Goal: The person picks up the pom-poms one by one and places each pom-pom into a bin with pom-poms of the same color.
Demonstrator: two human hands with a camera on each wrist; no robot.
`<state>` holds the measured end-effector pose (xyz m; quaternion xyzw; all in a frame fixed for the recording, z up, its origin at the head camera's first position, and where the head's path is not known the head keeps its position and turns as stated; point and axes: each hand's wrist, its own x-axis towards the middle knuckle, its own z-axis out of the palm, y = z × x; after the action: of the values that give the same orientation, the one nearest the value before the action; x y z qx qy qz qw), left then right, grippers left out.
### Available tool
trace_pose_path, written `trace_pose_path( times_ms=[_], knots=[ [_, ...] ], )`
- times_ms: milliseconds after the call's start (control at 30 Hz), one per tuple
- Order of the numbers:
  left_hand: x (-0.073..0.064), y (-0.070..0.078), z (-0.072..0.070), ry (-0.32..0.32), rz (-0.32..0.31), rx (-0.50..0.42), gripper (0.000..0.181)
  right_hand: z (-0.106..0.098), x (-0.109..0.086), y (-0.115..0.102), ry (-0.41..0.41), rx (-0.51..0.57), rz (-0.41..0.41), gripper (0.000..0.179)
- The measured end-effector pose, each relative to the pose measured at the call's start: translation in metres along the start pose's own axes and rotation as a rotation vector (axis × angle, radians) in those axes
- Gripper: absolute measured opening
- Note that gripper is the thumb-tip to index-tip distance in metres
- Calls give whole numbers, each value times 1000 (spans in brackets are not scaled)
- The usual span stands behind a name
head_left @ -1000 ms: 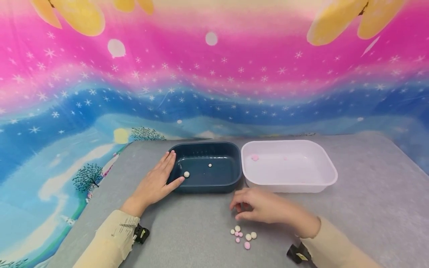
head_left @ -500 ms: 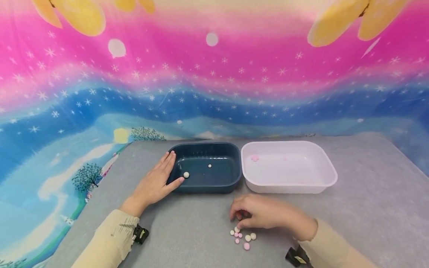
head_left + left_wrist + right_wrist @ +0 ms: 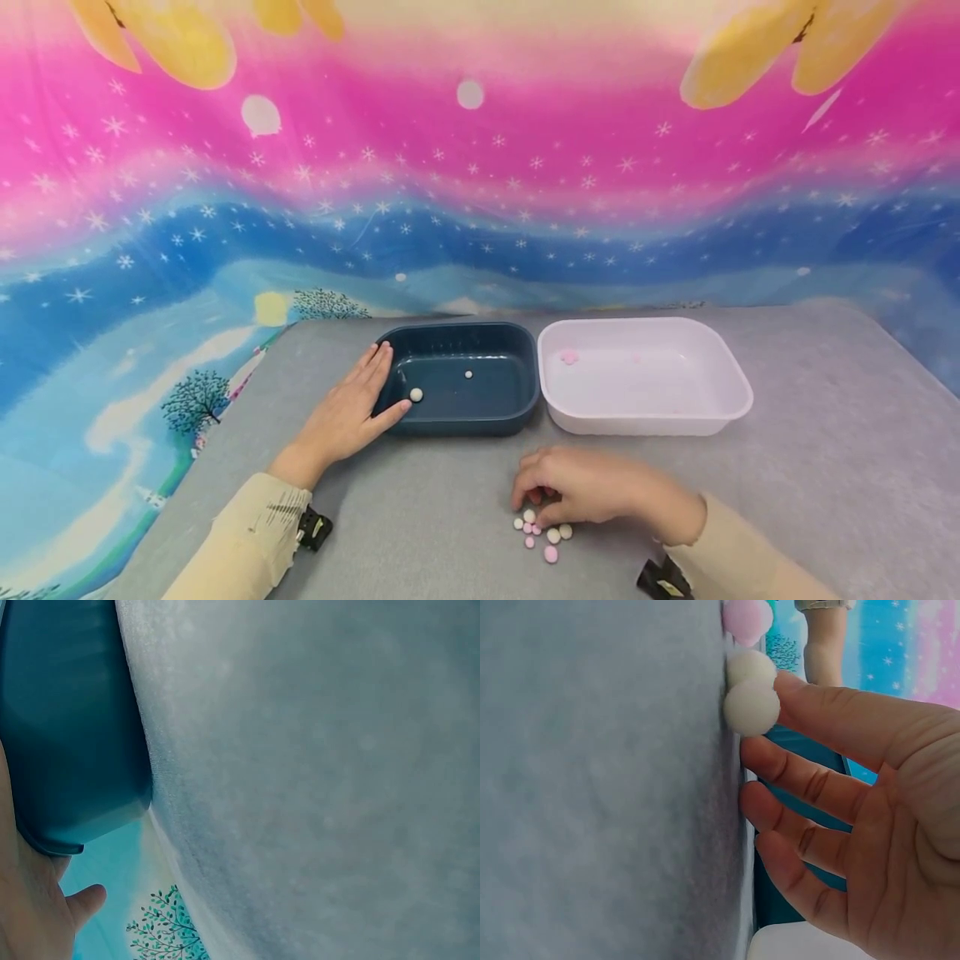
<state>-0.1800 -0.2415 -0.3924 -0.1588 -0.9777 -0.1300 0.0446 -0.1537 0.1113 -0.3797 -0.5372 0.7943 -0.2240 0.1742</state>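
Note:
Fingers straight, my left hand point(image 3: 341, 417) rests along the left side of a dark blue tray point(image 3: 465, 423), its thumb over the near corner. Two white pom-poms point(image 3: 416, 395) lie inside that tray. In front of the trays my right hand point(image 3: 581, 485) hovers low, fingertips just over a loose cluster of small white and pink pom-poms on the cloth. Seen from the right wrist, its thumb and bent fingers point(image 3: 795, 769) stand apart, beside two cream-white pom-poms point(image 3: 751, 709). Beyond those sits a pink pom-pom point(image 3: 748, 619).
A white tray point(image 3: 645, 425) stands close beside the dark one, with a pink clump point(image 3: 570, 357) inside at its left. Grey cloth point(image 3: 825, 467) covers the table. Behind hangs a colourful printed backdrop point(image 3: 420, 208). Each sleeve carries a black wrist camera point(image 3: 313, 527).
My right hand has come down and nearer to me, from the tray's front edge to the pom-pom cluster. My left hand keeps its place on the dark tray.

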Motion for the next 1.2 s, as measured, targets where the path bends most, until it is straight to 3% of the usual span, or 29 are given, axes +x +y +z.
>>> trace_pose_path(
  times_ms=[300,800,1200],
  knots=[
    [-1,-1,1,4,5,-1,89,2,-1,0,-15,-22,2,7],
    [0,0,0,9,11,1,89,1,-1,-1,-23,-53,50,17],
    [0,0,0,11,13,-1,89,3,-1,1,-23,31,114,17]
  ],
)
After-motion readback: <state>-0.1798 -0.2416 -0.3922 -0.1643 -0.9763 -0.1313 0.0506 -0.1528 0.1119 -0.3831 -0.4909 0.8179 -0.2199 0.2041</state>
